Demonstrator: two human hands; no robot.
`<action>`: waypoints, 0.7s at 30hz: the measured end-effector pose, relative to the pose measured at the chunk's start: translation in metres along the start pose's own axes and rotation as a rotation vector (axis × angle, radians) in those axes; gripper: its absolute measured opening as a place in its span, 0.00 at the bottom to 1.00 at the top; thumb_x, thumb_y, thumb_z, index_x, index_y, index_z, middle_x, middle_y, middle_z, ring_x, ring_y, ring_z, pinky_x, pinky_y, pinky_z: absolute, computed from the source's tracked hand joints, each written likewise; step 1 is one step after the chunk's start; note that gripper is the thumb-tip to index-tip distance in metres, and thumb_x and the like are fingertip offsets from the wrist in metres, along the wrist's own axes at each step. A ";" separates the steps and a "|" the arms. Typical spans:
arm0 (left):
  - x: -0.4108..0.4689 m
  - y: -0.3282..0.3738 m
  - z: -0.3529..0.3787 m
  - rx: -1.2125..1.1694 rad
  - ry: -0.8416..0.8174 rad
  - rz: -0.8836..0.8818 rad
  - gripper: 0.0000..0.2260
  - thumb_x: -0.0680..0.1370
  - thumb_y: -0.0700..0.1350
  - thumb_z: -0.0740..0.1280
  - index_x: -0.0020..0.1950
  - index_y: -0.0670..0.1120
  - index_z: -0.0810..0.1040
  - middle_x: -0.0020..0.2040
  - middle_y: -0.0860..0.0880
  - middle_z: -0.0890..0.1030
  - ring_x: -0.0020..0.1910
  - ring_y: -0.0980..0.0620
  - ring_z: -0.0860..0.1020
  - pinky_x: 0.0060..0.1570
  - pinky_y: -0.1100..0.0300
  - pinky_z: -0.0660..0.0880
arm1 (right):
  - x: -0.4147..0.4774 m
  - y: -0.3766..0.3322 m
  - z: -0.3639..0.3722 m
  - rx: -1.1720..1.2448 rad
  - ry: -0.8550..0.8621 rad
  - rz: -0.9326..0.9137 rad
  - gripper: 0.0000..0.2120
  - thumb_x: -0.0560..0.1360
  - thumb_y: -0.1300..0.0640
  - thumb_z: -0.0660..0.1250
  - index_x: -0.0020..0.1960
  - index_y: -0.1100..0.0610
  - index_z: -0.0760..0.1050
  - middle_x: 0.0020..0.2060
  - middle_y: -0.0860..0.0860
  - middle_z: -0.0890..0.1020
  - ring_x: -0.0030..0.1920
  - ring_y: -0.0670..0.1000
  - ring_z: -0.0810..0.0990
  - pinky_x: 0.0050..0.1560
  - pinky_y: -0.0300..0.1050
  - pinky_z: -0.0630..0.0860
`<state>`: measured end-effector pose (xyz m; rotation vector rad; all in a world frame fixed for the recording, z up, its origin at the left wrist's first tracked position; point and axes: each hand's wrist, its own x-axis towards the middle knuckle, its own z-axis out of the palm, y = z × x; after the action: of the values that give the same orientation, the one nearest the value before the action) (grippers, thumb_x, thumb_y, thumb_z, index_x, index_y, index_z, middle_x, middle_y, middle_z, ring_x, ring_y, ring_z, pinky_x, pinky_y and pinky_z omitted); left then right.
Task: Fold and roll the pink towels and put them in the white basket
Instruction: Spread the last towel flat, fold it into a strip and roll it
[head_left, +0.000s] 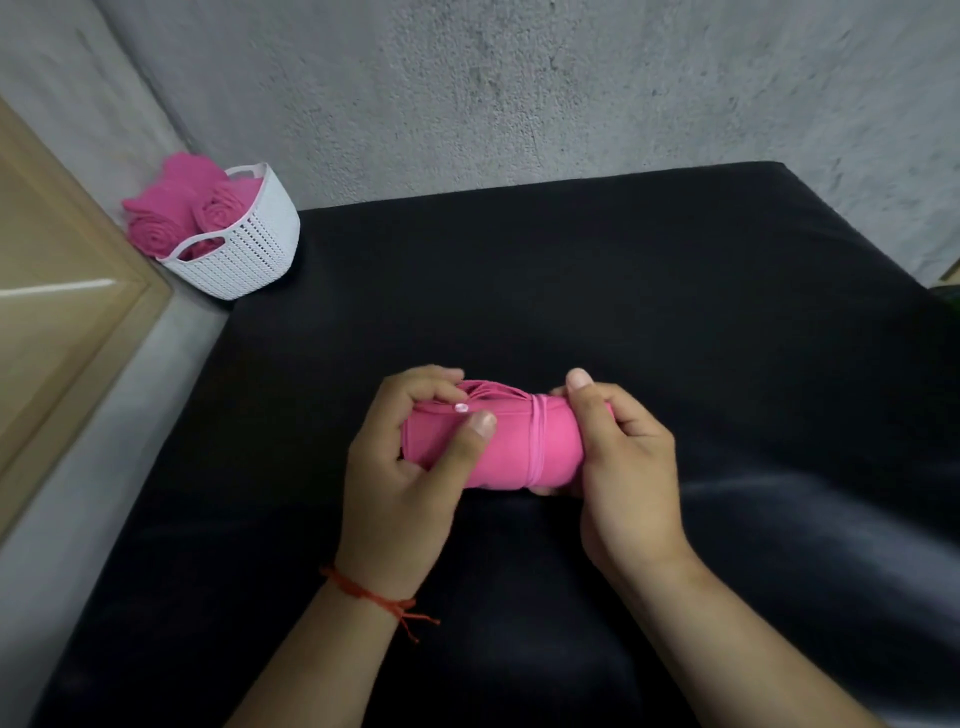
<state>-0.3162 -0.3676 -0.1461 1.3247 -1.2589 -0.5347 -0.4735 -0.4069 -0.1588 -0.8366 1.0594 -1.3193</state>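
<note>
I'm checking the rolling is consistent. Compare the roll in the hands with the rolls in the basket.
The held roll lies sideways over the black surface, gripped by the left hand and right hand; the basket rolls stand on end in the white basket, untouched. The held roll shows a band around it; none shows on the basket rolls. All are pink.

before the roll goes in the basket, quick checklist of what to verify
1. Roll held at both ends, left hand and right hand: ok
2. Band around the roll: ok, near its right end only
3. Left end secured: cannot tell, loose folds show at the top
4. Basket within view, far left: ok
5. Room in the basket: cannot tell, towels already fill it
</note>
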 end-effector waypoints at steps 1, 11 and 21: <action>-0.002 -0.002 0.000 0.008 0.029 0.013 0.06 0.78 0.45 0.76 0.49 0.44 0.82 0.53 0.50 0.84 0.59 0.49 0.82 0.58 0.62 0.75 | -0.001 -0.001 0.000 -0.003 -0.009 0.017 0.18 0.82 0.47 0.70 0.46 0.61 0.83 0.44 0.67 0.80 0.41 0.58 0.80 0.35 0.56 0.82; 0.001 0.002 0.013 -0.357 0.396 -0.528 0.18 0.71 0.60 0.78 0.35 0.46 0.82 0.42 0.45 0.86 0.45 0.47 0.83 0.59 0.36 0.79 | -0.020 0.000 0.001 -0.180 -0.010 -0.219 0.10 0.82 0.50 0.70 0.47 0.51 0.87 0.47 0.51 0.86 0.50 0.49 0.85 0.54 0.48 0.81; -0.003 0.011 0.013 -0.232 0.385 -0.376 0.18 0.76 0.58 0.75 0.33 0.47 0.81 0.38 0.46 0.85 0.42 0.48 0.83 0.50 0.47 0.79 | -0.005 -0.006 -0.005 -0.179 -0.063 -0.286 0.12 0.82 0.51 0.70 0.45 0.55 0.86 0.44 0.54 0.86 0.49 0.52 0.86 0.51 0.52 0.81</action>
<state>-0.3328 -0.3679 -0.1404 1.3909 -0.6165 -0.6298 -0.4802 -0.4022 -0.1539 -1.1915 1.0462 -1.4375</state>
